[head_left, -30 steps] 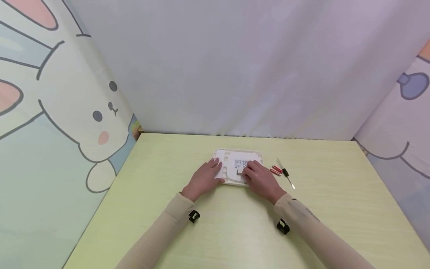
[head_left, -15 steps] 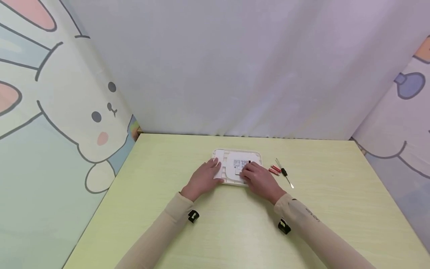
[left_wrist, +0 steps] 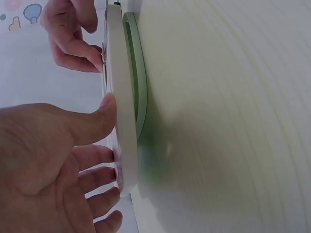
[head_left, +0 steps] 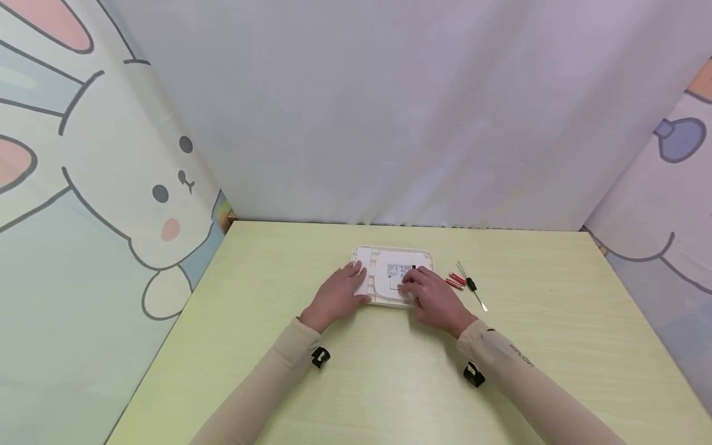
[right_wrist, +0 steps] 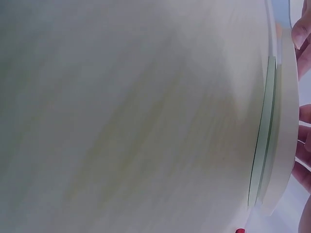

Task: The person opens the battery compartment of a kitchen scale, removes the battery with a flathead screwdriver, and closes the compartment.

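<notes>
The scale (head_left: 392, 277) lies face down mid-table (head_left: 289, 278). The left hand (head_left: 337, 295) rests flat and relaxed on its 9 o'clock edge, thumb against the rim. The right hand (head_left: 432, 298) has fingertips curled onto the label panel; whether it pinches anything I cannot tell. Only the left wrist view shows a green layer (left_wrist: 141, 92) beneath. Batteries (head_left: 456, 281) and screwdriver (head_left: 473, 287) lie at 3 o'clock; bare tabletop lies at 6.
</notes>
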The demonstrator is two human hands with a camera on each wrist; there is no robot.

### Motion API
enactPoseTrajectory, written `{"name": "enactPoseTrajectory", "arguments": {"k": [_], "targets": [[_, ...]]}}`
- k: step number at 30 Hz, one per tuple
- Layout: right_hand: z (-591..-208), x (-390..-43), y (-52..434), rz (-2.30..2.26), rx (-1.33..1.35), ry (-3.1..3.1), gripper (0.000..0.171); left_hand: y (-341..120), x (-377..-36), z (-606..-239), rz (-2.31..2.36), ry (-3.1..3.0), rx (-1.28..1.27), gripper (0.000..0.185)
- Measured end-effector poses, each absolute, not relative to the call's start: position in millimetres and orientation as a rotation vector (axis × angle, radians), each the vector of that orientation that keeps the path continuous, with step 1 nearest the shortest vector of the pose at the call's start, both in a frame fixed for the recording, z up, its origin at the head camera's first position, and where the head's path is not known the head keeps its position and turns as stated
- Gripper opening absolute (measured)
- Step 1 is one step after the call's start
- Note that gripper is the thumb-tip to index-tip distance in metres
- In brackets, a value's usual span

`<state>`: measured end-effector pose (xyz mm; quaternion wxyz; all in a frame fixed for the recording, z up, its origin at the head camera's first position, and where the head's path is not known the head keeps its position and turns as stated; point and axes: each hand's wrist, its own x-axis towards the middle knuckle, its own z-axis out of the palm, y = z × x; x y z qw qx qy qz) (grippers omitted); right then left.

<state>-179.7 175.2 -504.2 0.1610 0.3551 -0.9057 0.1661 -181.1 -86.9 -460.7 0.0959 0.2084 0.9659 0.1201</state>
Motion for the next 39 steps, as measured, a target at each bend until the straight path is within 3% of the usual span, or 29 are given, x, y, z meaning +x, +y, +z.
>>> {"name": "enactPoseTrajectory", "arguments": {"k": [15, 32, 39], "targets": [[-500.1, -176.4, 177.2, 0.502, 0.947, -2.634, 0.035, -86.2, -178.9, -456.5, 0.392, 2.860, 0.617, 0.072], [-502.4, -172.1, 179.6, 0.500, 0.959, -2.678, 0.047, -87.1, -178.4, -457.5, 0.391, 2.862, 0.626, 0.072], [-504.1, -170.3, 182.4, 0.494, 0.967, -2.697, 0.043, -88.0, -179.2, -462.3, 0.395, 2.862, 0.632, 0.071]]}}
